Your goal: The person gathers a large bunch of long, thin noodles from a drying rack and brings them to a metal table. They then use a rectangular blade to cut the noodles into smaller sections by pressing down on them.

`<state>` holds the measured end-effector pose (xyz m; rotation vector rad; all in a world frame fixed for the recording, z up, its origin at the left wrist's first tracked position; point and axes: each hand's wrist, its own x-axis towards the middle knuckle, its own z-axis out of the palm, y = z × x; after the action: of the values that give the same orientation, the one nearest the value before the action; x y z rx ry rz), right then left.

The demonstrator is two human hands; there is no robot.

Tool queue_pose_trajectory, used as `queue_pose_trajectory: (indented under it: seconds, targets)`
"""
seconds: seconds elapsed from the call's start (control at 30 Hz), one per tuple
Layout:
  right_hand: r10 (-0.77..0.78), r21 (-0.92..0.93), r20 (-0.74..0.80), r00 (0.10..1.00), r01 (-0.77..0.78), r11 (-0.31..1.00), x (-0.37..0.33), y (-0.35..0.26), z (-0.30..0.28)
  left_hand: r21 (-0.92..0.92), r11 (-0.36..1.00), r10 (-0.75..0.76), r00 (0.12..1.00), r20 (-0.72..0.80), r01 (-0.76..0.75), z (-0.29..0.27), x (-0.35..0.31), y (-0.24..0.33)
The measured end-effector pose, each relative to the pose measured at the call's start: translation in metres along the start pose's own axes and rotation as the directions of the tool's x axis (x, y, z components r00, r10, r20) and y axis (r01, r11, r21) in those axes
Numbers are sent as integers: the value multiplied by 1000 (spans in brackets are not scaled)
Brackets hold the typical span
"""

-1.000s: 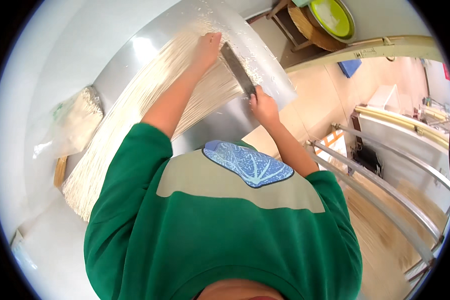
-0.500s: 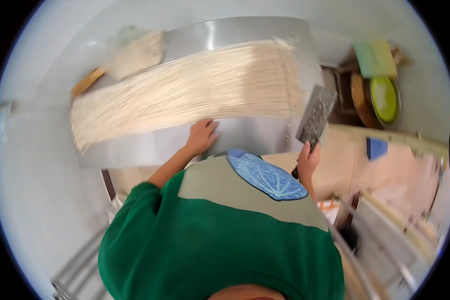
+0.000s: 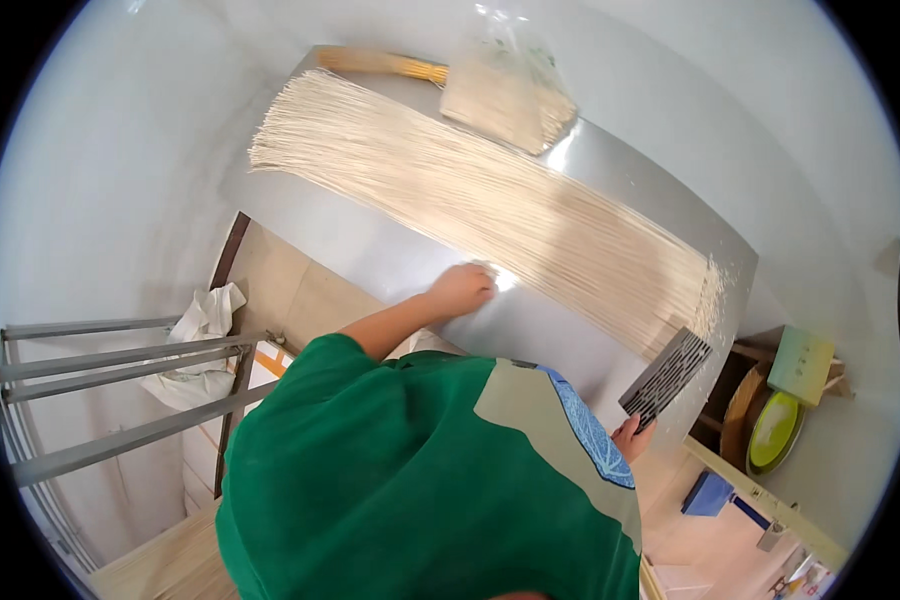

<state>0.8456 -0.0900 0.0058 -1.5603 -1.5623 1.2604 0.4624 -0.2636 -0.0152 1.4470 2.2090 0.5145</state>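
Note:
A long, wide layer of thin pale noodle strands runs diagonally across the metal table. My left hand is at its near edge, around the middle, with curled fingers; the fingertips are blurred, and what they hold, if anything, cannot be made out. In my right hand is the handle of a cleaver with a dark, patterned, rectangular blade. The blade is at the near corner of the strands' right end, its tip overlapping them in view; contact cannot be told.
Behind the strands lie a clear plastic bag of noodles and a tied yellowish bundle. Short pale bits litter the right end. Beyond the table's right edge are a green oval basin and a box. Metal rails stand at left.
The view has turned, so the table now slopes down to the right. My left hand has gone from spread fingers to curled ones. The cleaver is now closer to the strands' right end.

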Motion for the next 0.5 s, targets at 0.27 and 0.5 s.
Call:
queue_pose_trajectory:
  seconds: [0.27, 0.5]
  targets:
    - [-26, 11, -85, 996, 27, 1000, 9, -11, -16, -44, 998, 37, 987, -158, -44, -28, 36, -13]
    - [42, 92, -132, 990, -30, 995, -43, -57, 50, 338, 940, 153, 815, -558, 55, -188, 179, -142]
